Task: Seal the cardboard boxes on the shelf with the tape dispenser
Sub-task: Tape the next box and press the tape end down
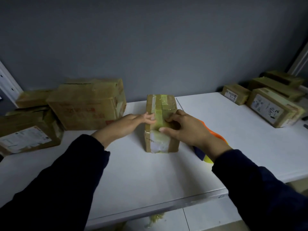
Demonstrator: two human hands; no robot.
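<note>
Sitting at the middle of the white shelf [150, 174], the small cardboard box [166, 104] bears a yellowish tape strip [159, 115] along its top. The left hand [131, 123] touches its left top edge with straight fingers. The right hand [185, 129] rests bent fingers on the tape (pinching or only pressing, I cannot tell). An orange tape dispenser [216, 135] lies beneath that wrist. Other boxes stand left [88, 102] and right [270, 107].

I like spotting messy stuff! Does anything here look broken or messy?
Yes. The big box on the left is dented and crumpled, and a yellowish wad lies on the floor below the shelf.
</note>
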